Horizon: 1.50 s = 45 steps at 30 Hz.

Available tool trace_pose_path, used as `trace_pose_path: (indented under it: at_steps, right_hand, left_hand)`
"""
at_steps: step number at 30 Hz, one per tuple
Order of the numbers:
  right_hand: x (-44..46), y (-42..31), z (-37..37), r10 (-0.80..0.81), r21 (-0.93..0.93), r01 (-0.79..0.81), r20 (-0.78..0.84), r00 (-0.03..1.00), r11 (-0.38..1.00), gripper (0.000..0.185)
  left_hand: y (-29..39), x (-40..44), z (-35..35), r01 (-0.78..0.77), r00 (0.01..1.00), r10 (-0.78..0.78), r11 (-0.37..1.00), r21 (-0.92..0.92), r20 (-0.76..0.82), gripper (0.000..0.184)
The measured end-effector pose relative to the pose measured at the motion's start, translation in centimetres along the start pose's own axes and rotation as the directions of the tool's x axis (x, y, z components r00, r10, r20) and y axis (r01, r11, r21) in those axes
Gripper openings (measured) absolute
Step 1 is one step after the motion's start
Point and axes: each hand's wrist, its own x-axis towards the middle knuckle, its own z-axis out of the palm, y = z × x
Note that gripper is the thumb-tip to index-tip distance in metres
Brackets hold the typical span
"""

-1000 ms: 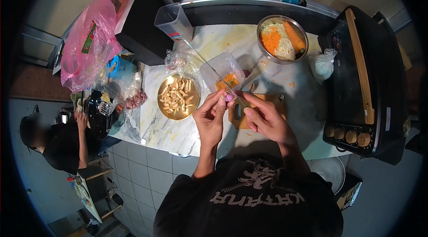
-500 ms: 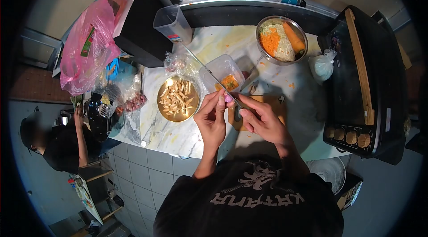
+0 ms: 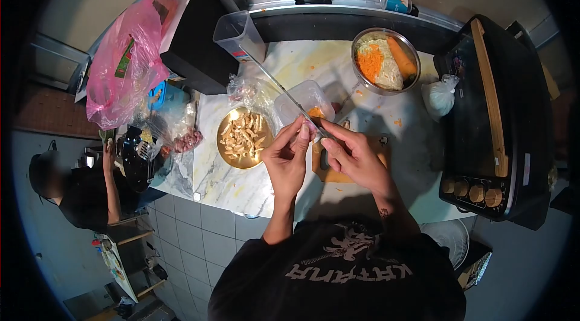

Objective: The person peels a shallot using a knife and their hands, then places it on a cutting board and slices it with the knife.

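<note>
My left hand (image 3: 285,162) pinches a small purple shallot (image 3: 312,131) between thumb and fingertips, mostly hidden by the fingers. A long, thin-bladed knife (image 3: 273,79) is in my right hand (image 3: 362,164), its blade slanting up and left past the shallot. Both hands meet above the near edge of a clear plastic container (image 3: 289,102) with orange shreds inside. Partly beneath my right hand lies a wooden cutting board (image 3: 341,176). A gold-coloured plate (image 3: 225,155) of pale brown strips (image 3: 243,133) sits left of my left hand.
A steel bowl (image 3: 391,89) holds grated carrot, pale shreds and a whole carrot. Beside it are a tied white bag (image 3: 440,96) and a black oven (image 3: 477,115). A clear tub (image 3: 241,31) and pink bag (image 3: 124,67) stand left. Another person (image 3: 81,197) works at far left.
The shallot is now more covered by my fingers, and the knife has shifted slightly against it. The whole view has moved a little; both hands keep their holds.
</note>
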Motion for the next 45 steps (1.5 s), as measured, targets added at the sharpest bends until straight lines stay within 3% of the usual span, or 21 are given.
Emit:
trace_pose_path:
  at_steps: [7, 10, 17, 26, 29, 35, 37, 40, 45]
  right_hand:
    - [0.1, 0.0, -0.2, -0.051, 0.009, 0.051, 0.065, 0.997, 0.999, 0.047]
    - [0.0, -1.1, -0.2, -0.018, -0.058, 0.025, 0.119, 0.993, 0.998, 0.048]
    - [-0.1, -1.2, 0.0, -0.015, -0.095, 0.026, 0.121, 0.993, 0.995, 0.048]
    - [0.1, -0.1, 0.0, -0.063, -0.092, 0.068, 0.059, 0.996, 0.993, 0.043]
    - [0.1, 0.0, -0.1, -0.096, -0.057, 0.1, 0.062, 0.993, 0.993, 0.042]
    - [-0.1, 0.4, -0.3, -0.019, 0.132, 0.008, 0.084, 0.996, 0.991, 0.04]
    - [-0.3, 0.5, -0.3, 0.036, 0.286, -0.055, 0.071, 0.997, 0.957, 0.034]
    - [0.2, -0.4, -0.5, 0.085, 0.29, -0.129, 0.16, 0.983, 0.948, 0.036]
    - [0.3, -0.1, -1.0, 0.055, 0.215, -0.085, 0.142, 0.988, 0.973, 0.04]
  left_hand:
    - [-0.3, 0.7, -0.8, 0.077, 0.997, -0.077, 0.994, -0.076, -0.007, 0.029]
    - [0.0, 1.0, -1.0, 0.046, 0.999, -0.046, 0.999, -0.016, -0.012, 0.031]
    - [-0.8, 0.7, -1.3, 0.025, 0.999, -0.023, 0.997, 0.066, -0.031, 0.03]
    - [-0.7, 0.5, -0.9, -0.024, 1.0, 0.023, 0.999, -0.04, -0.022, 0.025]
    - [-0.1, 0.5, -0.9, -0.002, 1.0, 0.002, 1.0, 0.001, -0.006, 0.027]
    - [-0.9, 0.8, -1.6, 0.089, 0.995, -0.078, 0.979, -0.183, 0.068, 0.029]
    - [-1.1, 0.9, -1.9, 0.121, 0.99, -0.098, 0.96, -0.251, 0.103, 0.029]
    - [-0.6, 1.1, -2.0, 0.158, 0.985, -0.131, 0.946, -0.284, 0.113, 0.029]
    - [-0.4, 1.5, -2.8, 0.127, 0.99, -0.114, 0.972, -0.195, 0.078, 0.029]
